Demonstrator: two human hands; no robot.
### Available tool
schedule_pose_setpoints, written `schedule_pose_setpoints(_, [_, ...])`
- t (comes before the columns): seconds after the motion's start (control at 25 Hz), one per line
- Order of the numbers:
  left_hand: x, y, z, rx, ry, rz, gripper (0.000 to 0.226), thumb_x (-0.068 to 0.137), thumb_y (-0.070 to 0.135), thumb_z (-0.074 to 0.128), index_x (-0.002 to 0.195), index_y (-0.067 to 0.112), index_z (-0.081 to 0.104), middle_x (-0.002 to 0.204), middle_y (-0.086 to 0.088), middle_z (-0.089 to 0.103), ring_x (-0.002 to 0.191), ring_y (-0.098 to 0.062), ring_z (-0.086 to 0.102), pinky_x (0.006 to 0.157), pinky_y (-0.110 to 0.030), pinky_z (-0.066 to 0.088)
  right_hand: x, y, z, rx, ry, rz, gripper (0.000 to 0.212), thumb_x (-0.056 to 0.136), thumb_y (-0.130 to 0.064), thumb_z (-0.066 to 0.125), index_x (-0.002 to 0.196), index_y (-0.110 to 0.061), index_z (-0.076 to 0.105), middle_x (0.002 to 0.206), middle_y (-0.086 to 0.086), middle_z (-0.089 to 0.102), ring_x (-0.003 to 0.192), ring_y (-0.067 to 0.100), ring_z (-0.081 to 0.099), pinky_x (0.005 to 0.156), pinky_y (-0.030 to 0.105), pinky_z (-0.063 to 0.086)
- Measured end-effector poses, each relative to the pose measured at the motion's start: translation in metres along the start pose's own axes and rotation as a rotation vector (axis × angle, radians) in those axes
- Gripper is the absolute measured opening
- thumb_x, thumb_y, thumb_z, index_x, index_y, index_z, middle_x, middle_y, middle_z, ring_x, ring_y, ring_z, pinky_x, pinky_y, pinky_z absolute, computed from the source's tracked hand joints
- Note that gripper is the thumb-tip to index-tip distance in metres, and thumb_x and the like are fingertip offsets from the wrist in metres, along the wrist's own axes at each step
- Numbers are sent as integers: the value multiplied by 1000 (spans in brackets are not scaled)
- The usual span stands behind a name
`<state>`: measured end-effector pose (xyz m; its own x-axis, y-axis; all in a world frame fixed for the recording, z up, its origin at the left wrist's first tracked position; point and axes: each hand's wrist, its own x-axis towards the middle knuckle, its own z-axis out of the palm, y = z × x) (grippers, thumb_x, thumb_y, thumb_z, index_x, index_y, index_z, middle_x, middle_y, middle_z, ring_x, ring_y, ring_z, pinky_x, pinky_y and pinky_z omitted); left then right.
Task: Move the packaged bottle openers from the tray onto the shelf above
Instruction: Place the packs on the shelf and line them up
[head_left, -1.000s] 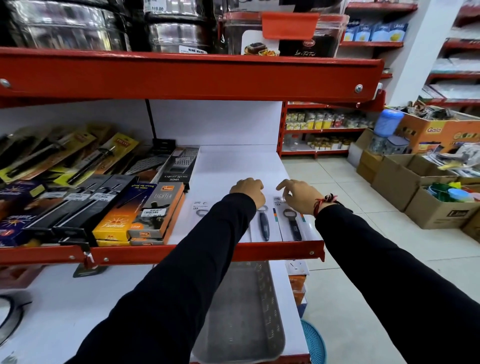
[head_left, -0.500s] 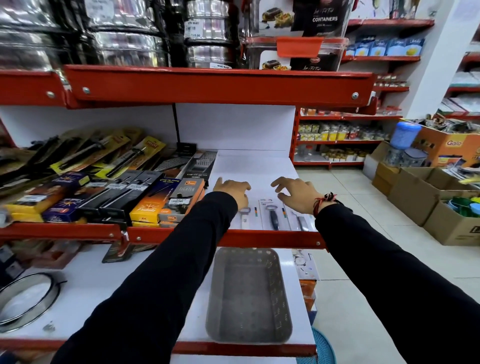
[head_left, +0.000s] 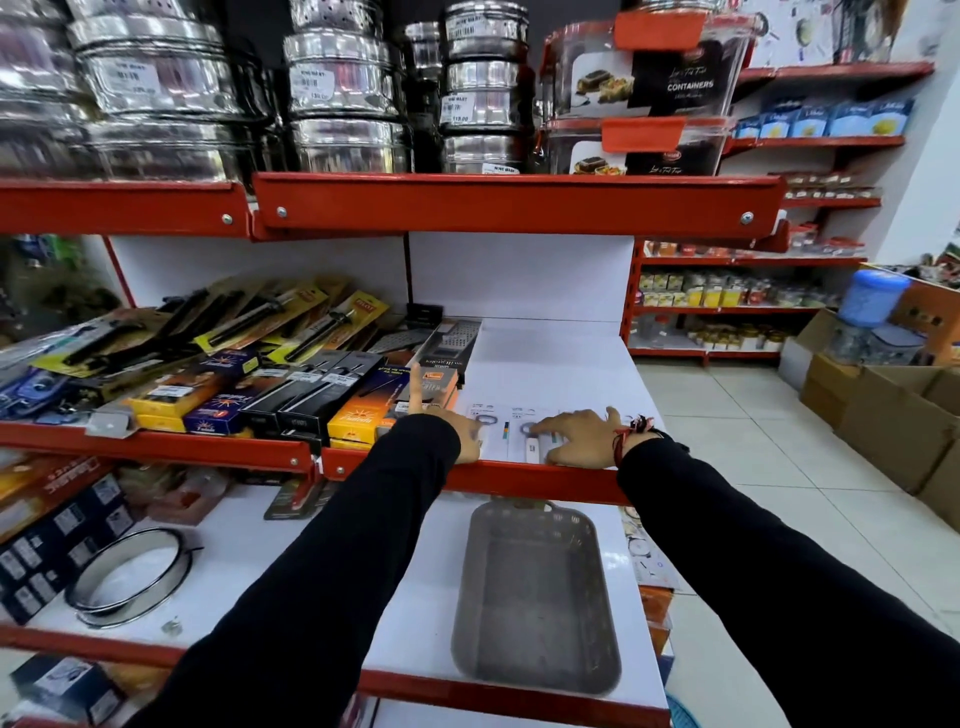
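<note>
Several packaged bottle openers (head_left: 511, 434) on white cards lie flat at the front of the white shelf (head_left: 550, 364), behind its red lip. My left hand (head_left: 457, 431) rests on the left cards, fingers spread, one finger raised. My right hand (head_left: 576, 439) presses flat on the right cards, a red thread at its wrist. The grey plastic tray (head_left: 535, 597) sits on the lower shelf below my arms and holds nothing that I can see.
Boxed and carded kitchen tools (head_left: 270, 379) fill the left of the same shelf. Steel containers (head_left: 337, 88) stand on the shelf above. A metal ring (head_left: 130, 577) lies on the lower shelf. Cardboard boxes (head_left: 893, 415) line the aisle floor at the right.
The view has tilted up and back, showing more of the tray. Both hands have slid toward the shelf's front edge and flattened on the cards.
</note>
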<state>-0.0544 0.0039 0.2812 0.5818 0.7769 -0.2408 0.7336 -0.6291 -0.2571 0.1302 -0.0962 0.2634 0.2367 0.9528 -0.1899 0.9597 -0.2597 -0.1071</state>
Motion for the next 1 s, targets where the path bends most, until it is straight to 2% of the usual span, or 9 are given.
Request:
schedule_pose_setpoints(0.12, [-1, -1, 4, -24, 19, 2, 53, 96, 40, 25, 147, 41, 41, 138, -6, 61, 151, -35, 27, 100, -69, -38, -1, -4, 0, -7, 14, 12, 59, 83, -47, 53, 140, -54, 36, 155, -7, 41, 143, 28, 36, 115, 65, 5])
schedule_pose_setpoints(0.28, [-4, 5, 3, -5, 47, -9, 49, 99, 40, 29, 143, 34, 50, 142, -4, 59, 147, -31, 36, 112, -67, -23, -3, -7, 1, 3, 27, 33, 59, 84, -48, 52, 139, -56, 36, 153, -5, 44, 142, 28, 38, 115, 66, 2])
schedule_pose_setpoints(0.4, [-4, 9, 6, -3, 59, -47, 51, 98, 46, 26, 131, 32, 62, 130, 0, 66, 140, -28, 45, 103, -70, -33, -4, -7, 1, -2, 39, 43, 56, 85, -49, 53, 139, -54, 37, 150, -4, 48, 142, 28, 38, 116, 66, -1])
schedule_pose_setpoints(0.68, [-2, 17, 6, 39, 108, -98, 45, 92, 41, 35, 108, 26, 73, 107, 1, 74, 126, -27, 58, 107, -70, -28, -6, -8, -1, -31, 65, 50, 53, 83, -48, 56, 135, -48, 45, 141, -2, 56, 138, 27, 42, 116, 64, -6])
schedule_pose_setpoints(0.76, [-5, 22, 5, 54, 113, -127, 44, 91, 40, 36, 101, 22, 74, 104, 1, 74, 127, -28, 57, 108, -70, -29, -5, -9, -1, -46, 72, 44, 52, 83, -48, 55, 134, -46, 46, 137, -2, 58, 137, 26, 43, 115, 64, -7])
schedule_pose_setpoints(0.88, [-5, 29, 3, 62, 132, -164, 38, 89, 39, 39, 86, 19, 70, 104, -1, 75, 140, -33, 46, 106, -71, -31, -4, -9, 1, -68, 85, 36, 53, 82, -48, 55, 134, -46, 47, 136, -2, 60, 135, 26, 45, 114, 65, -8])
schedule_pose_setpoints(1.0, [-5, 33, 1, 78, 126, -181, 38, 89, 37, 40, 86, 16, 72, 101, -1, 77, 138, -36, 47, 107, -72, -28, -4, -9, 1, -59, 94, 33, 52, 81, -49, 55, 133, -46, 48, 135, -3, 60, 136, 25, 45, 115, 65, -9])
